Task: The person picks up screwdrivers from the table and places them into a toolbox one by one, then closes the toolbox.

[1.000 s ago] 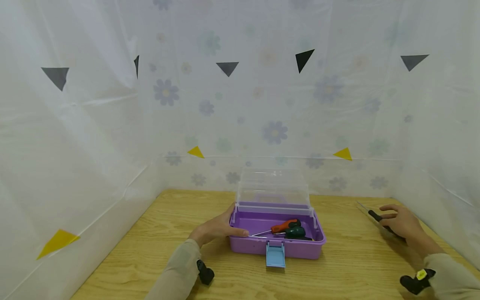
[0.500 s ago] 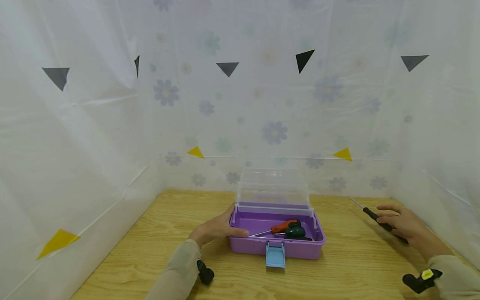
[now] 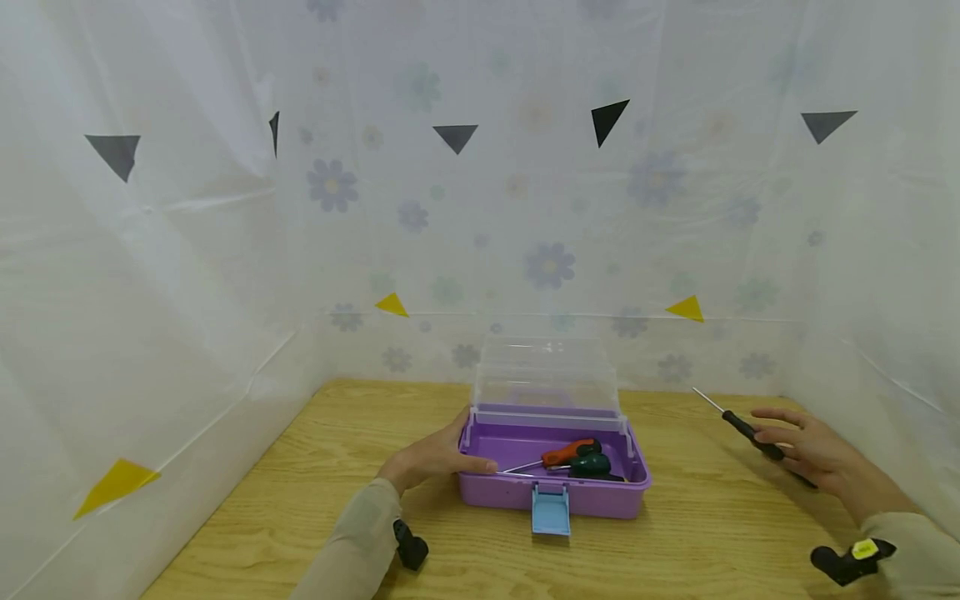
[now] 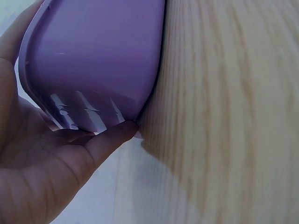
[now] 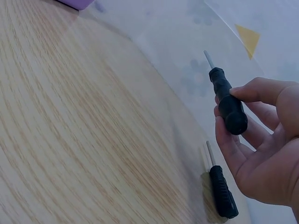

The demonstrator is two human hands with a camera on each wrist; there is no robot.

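Note:
An open purple toolbox (image 3: pixel 517 493) with a raised clear lid (image 3: pixel 546 373) stands mid-table. Inside lie an orange-handled screwdriver (image 3: pixel 572 452) and a dark green-handled one (image 3: pixel 592 465). My left hand (image 3: pixel 438 457) grips the box's left end, thumb at the rim, fingers (image 4: pixel 110 137) round the lower corner of the toolbox (image 4: pixel 98 56). At the right, my right hand (image 3: pixel 806 450) pinches a thin black screwdriver (image 3: pixel 744 428) above the table, tip pointing up and left. In the right wrist view the held screwdriver (image 5: pixel 220 84) sits between thumb and fingers (image 5: pixel 224 140). A second black screwdriver (image 5: pixel 222 191) lies on the wood below it.
The wooden table (image 3: pixel 697 517) is enclosed by white flower-print sheeting (image 3: pixel 547 208) at the back and both sides. The box's blue latch (image 3: pixel 551 509) hangs open over its front wall. Bare wood lies between the box and my right hand.
My right hand has lifted the black screwdriver off the table and carried it up and slightly left. The left hand and the toolbox have stayed put.

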